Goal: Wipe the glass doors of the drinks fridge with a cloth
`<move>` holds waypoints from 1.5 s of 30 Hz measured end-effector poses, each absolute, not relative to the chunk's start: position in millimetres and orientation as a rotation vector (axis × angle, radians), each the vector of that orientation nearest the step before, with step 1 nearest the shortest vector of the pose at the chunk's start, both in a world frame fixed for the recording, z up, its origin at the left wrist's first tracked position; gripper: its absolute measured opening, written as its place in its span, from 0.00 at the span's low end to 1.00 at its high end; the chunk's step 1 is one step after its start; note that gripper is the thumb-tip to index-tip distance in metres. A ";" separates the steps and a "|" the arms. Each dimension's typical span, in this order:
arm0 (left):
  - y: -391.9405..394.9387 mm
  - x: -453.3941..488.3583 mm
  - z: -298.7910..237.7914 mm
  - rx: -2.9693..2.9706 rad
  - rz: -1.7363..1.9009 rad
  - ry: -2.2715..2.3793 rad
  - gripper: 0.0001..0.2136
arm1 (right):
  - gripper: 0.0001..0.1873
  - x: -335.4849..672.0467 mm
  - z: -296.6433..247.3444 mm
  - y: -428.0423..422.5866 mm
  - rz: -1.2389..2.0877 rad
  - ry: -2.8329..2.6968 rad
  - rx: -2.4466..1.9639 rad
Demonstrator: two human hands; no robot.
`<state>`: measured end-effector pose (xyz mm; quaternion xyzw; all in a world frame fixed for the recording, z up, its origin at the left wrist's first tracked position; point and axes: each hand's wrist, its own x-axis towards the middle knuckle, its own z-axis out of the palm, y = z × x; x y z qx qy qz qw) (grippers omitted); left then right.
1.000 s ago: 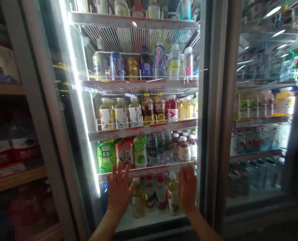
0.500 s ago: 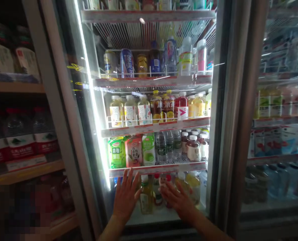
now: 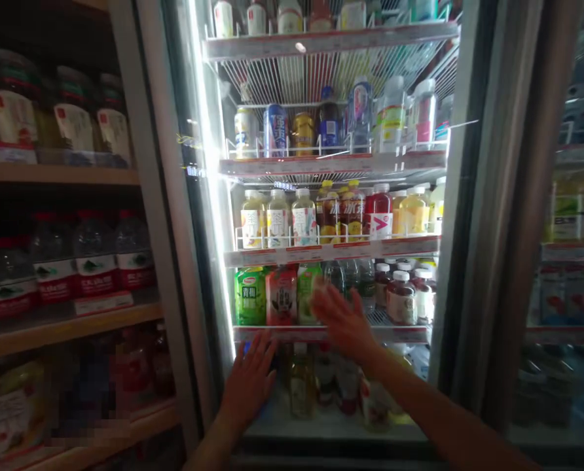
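Observation:
My left hand (image 3: 249, 378) is open, its fingers stretched upward below the front edge of the fourth shelf, and nothing is in it. Higher and to the right, my right hand (image 3: 344, 320) is slightly blurred, its fingers extended and its palm empty. It covers part of a green pack (image 3: 308, 288) and the clear water bottles (image 3: 365, 281). Beside these stand a red pack (image 3: 281, 297) and a green plum drink pack (image 3: 251, 297). A yellowish bottle (image 3: 302, 386) is on the bottom level between my forearms. Reflections suggest glass before my hands; I cannot tell if they touch it.
The lit drinks cooler (image 3: 332, 254) has several shelves of bottles and cans. A metal frame post (image 3: 505, 229) stands on its right. To the left, wooden shelves (image 3: 66, 327) hold red-labelled water bottles (image 3: 93, 252). A pixelated patch blurs the lower left.
My right hand has risen from the bottom level to the fourth shelf's height. My left hand stays low. The view has swung left, so the cooler appears farther right.

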<state>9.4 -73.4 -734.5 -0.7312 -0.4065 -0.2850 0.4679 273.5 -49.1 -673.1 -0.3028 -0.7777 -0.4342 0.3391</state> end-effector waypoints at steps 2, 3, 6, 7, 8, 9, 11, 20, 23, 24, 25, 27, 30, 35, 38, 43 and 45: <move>-72.9 7.3 -735.5 -1.789 -0.716 -1.039 0.25 | 0.28 270.6 -663.4 -47.6 -1.054 -1.961 -0.880; -72.5 5.4 -735.2 -1.780 -0.733 -1.075 0.25 | 0.28 268.9 -663.6 -47.2 -1.069 -2.043 -0.798; -71.0 -5.1 -730.8 -1.760 -0.780 -1.176 0.26 | 0.27 261.6 -670.7 -45.3 -1.190 -2.347 -0.365; -70.2 -9.7 -728.6 -1.758 -0.792 -1.202 0.26 | 0.27 257.5 -671.0 -44.1 -1.191 -2.347 -0.353; -69.5 -14.6 -726.4 -1.751 -0.804 -1.233 0.26 | 0.28 252.5 -669.6 -42.8 -1.162 -2.287 -0.445; -68.9 -19.4 -724.4 -1.733 -0.820 -1.272 0.26 | 0.28 246.4 -667.6 -41.7 -1.113 -2.183 -0.584; -68.5 -28.8 -722.5 -1.682 -0.853 -1.344 0.26 | 0.29 233.0 -666.4 -41.3 -1.050 -2.022 -0.749; -80.5 -70.1 -744.3 -1.646 -0.794 -1.458 0.28 | 0.25 175.5 -675.2 -39.7 -1.162 -2.206 -0.487; -84.5 -79.9 -749.1 -1.601 -0.769 -1.474 0.28 | 0.25 155.3 -678.6 -33.2 -1.077 -2.108 -0.560; -85.8 -82.7 -749.7 -1.596 -0.755 -1.459 0.28 | 0.25 149.4 -684.8 -32.4 -1.086 -2.145 -0.502; -86.9 -85.5 -749.7 -1.593 -0.742 -1.442 0.28 | 0.24 143.5 -691.9 -32.3 -1.109 -2.200 -0.411; -88.9 -91.3 -747.7 -1.585 -0.728 -1.432 0.28 | 0.24 130.7 -702.4 -32.8 -1.152 -2.302 -0.247; -90.8 -101.2 -740.3 -1.566 -0.745 -1.465 0.28 | 0.26 107.4 -701.7 -32.5 -1.097 -2.301 -0.343; -93.3 -119.6 -724.8 -1.532 -0.782 -1.461 0.28 | 0.24 83.4 -702.3 -31.8 -1.067 -2.311 -0.337; -93.4 -125.9 -712.1 -1.515 -0.768 -1.405 0.27 | 0.22 79.1 -690.1 -29.3 -1.129 -2.403 -0.107; -86.5 -121.1 -674.3 -1.470 -0.818 -1.401 0.27 | 0.29 65.8 -621.2 -24.0 -1.053 -2.222 -0.443; -84.1 -117.3 -658.0 -1.458 -0.854 -1.387 0.27 | 0.29 64.0 -602.9 -23.4 -1.108 -2.231 -0.375</move>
